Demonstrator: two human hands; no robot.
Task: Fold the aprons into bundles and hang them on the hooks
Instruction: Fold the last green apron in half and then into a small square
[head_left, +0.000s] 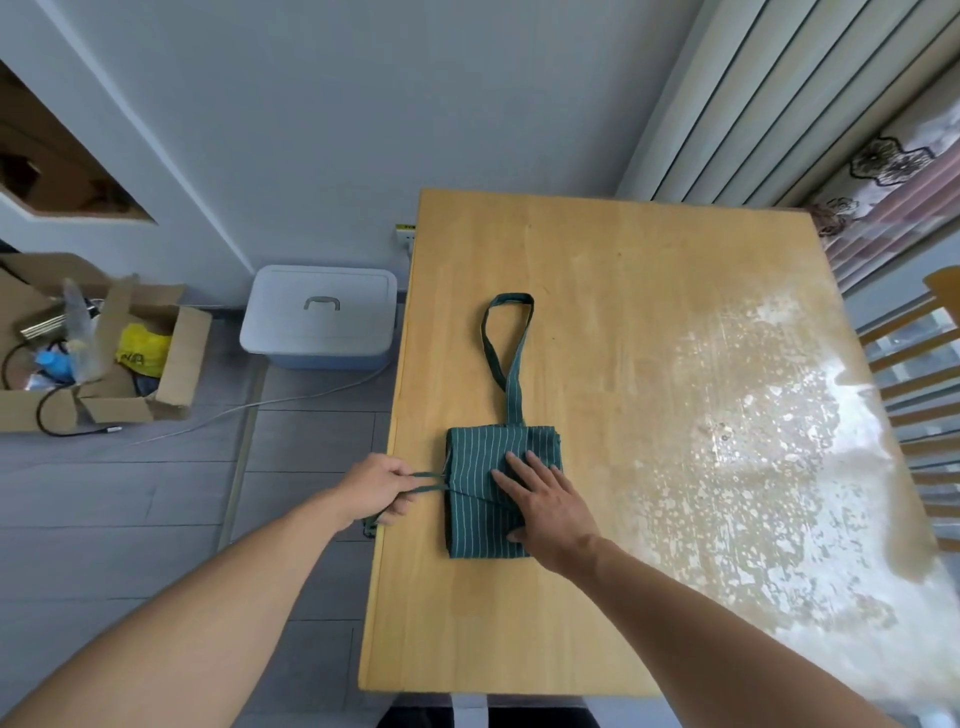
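From the head camera, a green striped apron (488, 488) lies folded into a flat rectangular bundle on the wooden table (597, 322), near its left edge. Its neck loop (506, 343) stretches away from the bundle across the tabletop toward the wall. The right hand (545, 501) rests flat on the bundle, fingers straight and slightly spread, thumb lying along the near part of the fabric, pressing the cloth down without gripping it. The left hand (376, 488) sits just past the table's left edge, fingers curled around the two waist ties (428, 482), which run taut from the bundle's left side into its grip; a loose tie end hangs below the hand. On the floor to the left, a white lidded storage bin (319, 317) stands closed against the wall beside the table, so what it holds cannot be told. Further left, an open cardboard box (88, 353) holds a yellow plastic bag (143, 351), a clear plastic bottle, some blue items and a black cable that trails over its front onto the floor. A wooden chair (914, 395) stands at the table's right side.
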